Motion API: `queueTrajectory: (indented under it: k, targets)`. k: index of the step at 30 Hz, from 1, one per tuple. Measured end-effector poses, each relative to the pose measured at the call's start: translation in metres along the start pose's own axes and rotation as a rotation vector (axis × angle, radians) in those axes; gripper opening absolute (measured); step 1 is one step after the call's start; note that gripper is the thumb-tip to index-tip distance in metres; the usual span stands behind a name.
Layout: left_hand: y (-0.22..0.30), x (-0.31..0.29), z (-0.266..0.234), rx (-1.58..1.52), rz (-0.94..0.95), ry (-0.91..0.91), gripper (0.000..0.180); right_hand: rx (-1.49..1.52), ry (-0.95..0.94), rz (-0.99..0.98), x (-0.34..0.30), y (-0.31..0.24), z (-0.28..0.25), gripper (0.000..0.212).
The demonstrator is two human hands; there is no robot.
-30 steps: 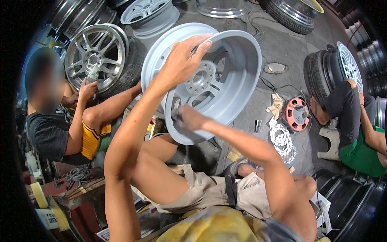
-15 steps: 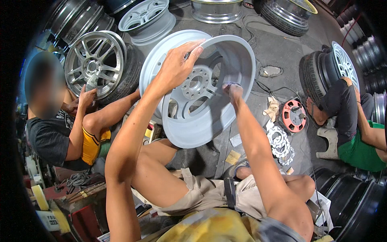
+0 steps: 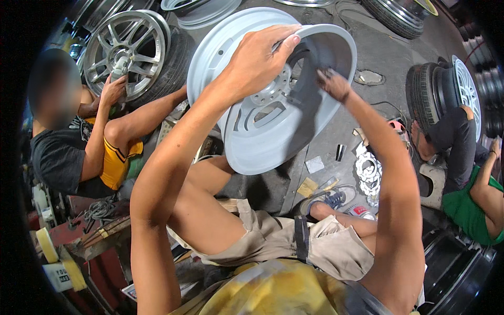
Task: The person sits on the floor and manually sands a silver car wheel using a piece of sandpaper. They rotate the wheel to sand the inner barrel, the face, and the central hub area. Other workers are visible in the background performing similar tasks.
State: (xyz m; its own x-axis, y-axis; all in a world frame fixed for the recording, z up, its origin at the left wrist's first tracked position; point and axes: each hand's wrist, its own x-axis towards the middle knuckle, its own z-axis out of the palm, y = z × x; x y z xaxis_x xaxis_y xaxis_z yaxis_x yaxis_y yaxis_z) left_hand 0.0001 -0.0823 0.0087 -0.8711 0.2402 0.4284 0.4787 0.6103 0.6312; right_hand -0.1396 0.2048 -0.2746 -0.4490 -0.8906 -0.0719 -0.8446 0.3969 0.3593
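A grey alloy wheel (image 3: 262,149) stands tilted before me, its open barrel turned toward me and its spokes and bolt-holed hub visible inside. My left hand (image 3: 265,58) is closed over the upper edge of the barrel, thumb on the lip. Inside the barrel, close to its right wall, is my right hand (image 3: 335,85), fingers curled together and slightly blurred. Something small and dark shows at its fingertips, too indistinct to name. The wheel's lower rim is near my left knee.
At left a person works on a silver spoked wheel (image 3: 160,55) with a hand tool (image 3: 121,67). Another, in a green shirt (image 3: 472,205), sits right beside a tyred wheel (image 3: 420,97). Chrome-like ring pieces (image 3: 367,176), a yellowish paper square (image 3: 307,187) and a can (image 3: 362,212) lie near my foot.
The wheel and my left hand appear higher and further right, partly because the view has shifted. My right hand has moved up and right along the barrel's inner wall.
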Motion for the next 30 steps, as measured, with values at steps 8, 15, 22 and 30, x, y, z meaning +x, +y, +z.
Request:
queueTrajectory:
  k: [8, 15, 22, 30]
  targets:
    - [-0.005, -0.002, 0.004, 0.031, -0.018, -0.014, 0.040, 1.494, 0.379, 0.527, 0.062, -0.305, -0.128, 0.016]
    - [-0.003, -0.007, -0.004, -0.026, -0.089, -0.031, 0.040, 2.474, 1.627, 0.702, 0.029, -0.077, -0.257, 0.012]
    - [0.017, 0.009, 0.012, -0.126, -0.032, -0.028, 0.045, 2.498, 1.420, 1.459, -0.015, -0.004, -0.044, 0.022]
    - [0.009, 0.000, 0.004, -0.179, -0.177, -0.048, 0.045, 2.125, 0.925, 0.827, 0.061, -0.230, -0.305, 0.034]
